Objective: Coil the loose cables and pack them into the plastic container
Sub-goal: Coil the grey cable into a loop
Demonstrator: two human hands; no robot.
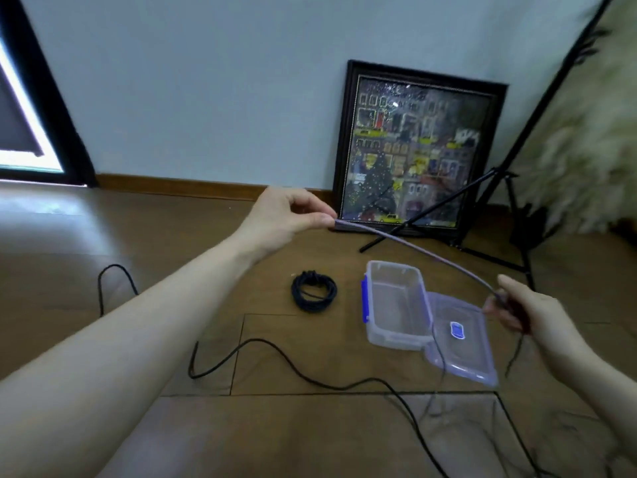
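Nearest me, a loose black cable (310, 376) snakes across the wooden floor (120, 236), running from the left under my forearm toward the lower right, uncoiled. Just above it on the right, my right hand (527, 315) pinches the near end of a thin grey cable (406, 241); slack from it hangs down past my wrist in front of the lid. That stretch rises up and to the left, taut and slightly bowed, to my left hand (286, 215), whose thumb and fingertips pinch the far end of it. So its long axis runs diagonally, low-right to high-left, and it passes in the air above the clear plastic container (396, 305).

Below that span the container sits open on the floor, its blue-latched lid (462, 343) lying beside it on the right, nothing inside that I can see. My right hand is the nearer one to it. Left of the container, apart from it, lies a coiled black cable (313, 290), already wound but not yet packed.

Next, I judge, my left hand must bring its end back toward the right to form a loop. Beyond, a framed picture (413, 150) leans on the wall.
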